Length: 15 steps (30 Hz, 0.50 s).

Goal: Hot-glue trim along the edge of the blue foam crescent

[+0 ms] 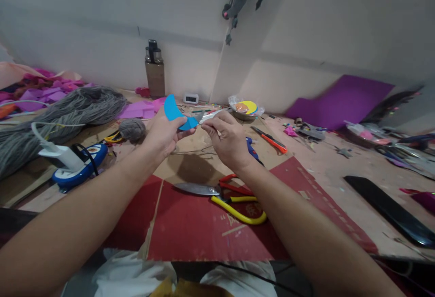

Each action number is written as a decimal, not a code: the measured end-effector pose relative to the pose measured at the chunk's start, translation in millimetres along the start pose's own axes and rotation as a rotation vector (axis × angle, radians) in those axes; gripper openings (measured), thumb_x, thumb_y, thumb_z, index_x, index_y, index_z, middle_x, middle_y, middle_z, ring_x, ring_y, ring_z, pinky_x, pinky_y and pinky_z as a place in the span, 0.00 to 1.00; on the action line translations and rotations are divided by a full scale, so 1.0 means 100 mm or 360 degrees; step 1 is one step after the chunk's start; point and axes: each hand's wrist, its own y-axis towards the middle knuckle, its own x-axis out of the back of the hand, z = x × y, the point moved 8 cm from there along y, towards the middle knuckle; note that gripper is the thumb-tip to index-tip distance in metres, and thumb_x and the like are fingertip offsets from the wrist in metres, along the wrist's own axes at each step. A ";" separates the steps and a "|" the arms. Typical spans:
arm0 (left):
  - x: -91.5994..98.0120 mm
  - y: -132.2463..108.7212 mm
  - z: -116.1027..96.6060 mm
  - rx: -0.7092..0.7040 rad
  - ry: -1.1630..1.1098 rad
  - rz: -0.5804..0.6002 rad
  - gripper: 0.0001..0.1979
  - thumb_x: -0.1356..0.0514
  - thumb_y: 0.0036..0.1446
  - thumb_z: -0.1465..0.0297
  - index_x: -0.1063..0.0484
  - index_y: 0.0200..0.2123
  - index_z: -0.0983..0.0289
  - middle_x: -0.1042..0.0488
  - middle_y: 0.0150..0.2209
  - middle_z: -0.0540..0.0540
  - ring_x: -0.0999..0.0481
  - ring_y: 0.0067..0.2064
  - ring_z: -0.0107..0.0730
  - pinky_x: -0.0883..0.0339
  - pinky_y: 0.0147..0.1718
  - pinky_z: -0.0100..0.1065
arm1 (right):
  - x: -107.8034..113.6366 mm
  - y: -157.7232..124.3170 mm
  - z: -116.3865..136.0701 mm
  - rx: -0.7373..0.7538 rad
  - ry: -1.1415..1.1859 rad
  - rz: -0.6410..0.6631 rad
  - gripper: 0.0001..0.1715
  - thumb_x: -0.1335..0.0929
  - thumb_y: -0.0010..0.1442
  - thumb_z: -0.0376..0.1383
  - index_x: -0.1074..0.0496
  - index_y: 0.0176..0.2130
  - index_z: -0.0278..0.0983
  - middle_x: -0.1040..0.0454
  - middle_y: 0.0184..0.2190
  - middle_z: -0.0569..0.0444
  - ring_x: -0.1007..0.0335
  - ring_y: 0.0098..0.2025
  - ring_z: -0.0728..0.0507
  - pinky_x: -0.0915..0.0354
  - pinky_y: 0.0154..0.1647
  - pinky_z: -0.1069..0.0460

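Observation:
My left hand (pixel 166 129) is closed on a blue crescent-shaped piece (pixel 172 110), thin like felt or card, held up above the table. Close by its right-hand tip, the thumb and fingers of my right hand (pixel 226 136) are pinched together. Something pale and shiny shows beside those fingers, too small and blurred to name. Below my hands, large scissors (pixel 199 189) with one red and one yellow handle lie on a red cardboard sheet (pixel 200 229). My right forearm partly covers the handles.
Grey yarn (pixel 84 111), a yarn ball (pixel 132 130) and a blue power strip (pixel 81 167) lie to the left. An orange utility knife (pixel 273 143), a black phone-like slab (pixel 387 211) and purple sheet (pixel 343 102) are on the right. A brown bottle (pixel 155 77) stands against the wall.

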 end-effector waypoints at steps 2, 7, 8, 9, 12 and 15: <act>-0.01 -0.02 -0.02 -0.0035 0.0063 0.0008 0.11 0.37 0.41 0.77 0.31 0.32 0.64 0.26 0.26 0.52 0.25 0.26 0.30 0.26 0.26 0.34 | 0.00 0.00 0.01 0.0015 -0.0019 0.0013 0.12 0.38 0.64 0.38 0.26 0.34 0.39 0.31 0.31 0.52 0.34 0.36 0.45 0.37 0.39 0.50; -0.09 -0.10 -0.07 -0.0134 0.0217 0.0115 0.03 0.37 0.43 0.75 0.29 0.25 0.67 0.25 0.27 0.55 0.25 0.28 0.31 0.24 0.30 0.37 | 0.02 0.02 0.01 0.0046 -0.0075 0.0049 0.13 0.38 0.64 0.39 0.28 0.33 0.38 0.31 0.31 0.51 0.35 0.37 0.45 0.37 0.40 0.50; -0.11 -0.11 -0.08 -0.0159 0.0242 0.0139 0.02 0.37 0.44 0.75 0.28 0.25 0.67 0.24 0.27 0.55 0.25 0.28 0.31 0.23 0.30 0.37 | 0.03 0.03 0.01 0.0049 -0.0090 0.0059 0.14 0.38 0.64 0.39 0.28 0.32 0.38 0.31 0.31 0.51 0.35 0.37 0.44 0.37 0.40 0.50; -0.12 -0.12 -0.09 -0.0184 0.0267 0.0161 0.02 0.37 0.44 0.74 0.27 0.26 0.68 0.24 0.28 0.56 0.25 0.28 0.31 0.23 0.30 0.37 | 0.03 0.03 0.01 0.0054 -0.0102 0.0071 0.14 0.39 0.64 0.40 0.28 0.32 0.38 0.31 0.31 0.51 0.35 0.37 0.44 0.38 0.40 0.49; -0.13 -0.15 -0.12 -0.0234 0.0359 0.0183 0.03 0.37 0.45 0.74 0.26 0.26 0.68 0.23 0.29 0.57 0.24 0.28 0.33 0.23 0.29 0.38 | 0.04 0.04 0.01 0.0072 -0.0118 0.0091 0.14 0.39 0.65 0.39 0.28 0.33 0.38 0.32 0.30 0.51 0.36 0.37 0.44 0.38 0.40 0.50; -0.14 -0.17 -0.14 -0.0272 0.0473 0.0200 0.04 0.37 0.45 0.73 0.26 0.26 0.69 0.24 0.28 0.57 0.24 0.28 0.33 0.23 0.29 0.38 | 0.05 0.04 0.01 0.0097 -0.0134 0.0076 0.13 0.38 0.64 0.39 0.27 0.33 0.38 0.32 0.31 0.51 0.36 0.37 0.45 0.38 0.39 0.50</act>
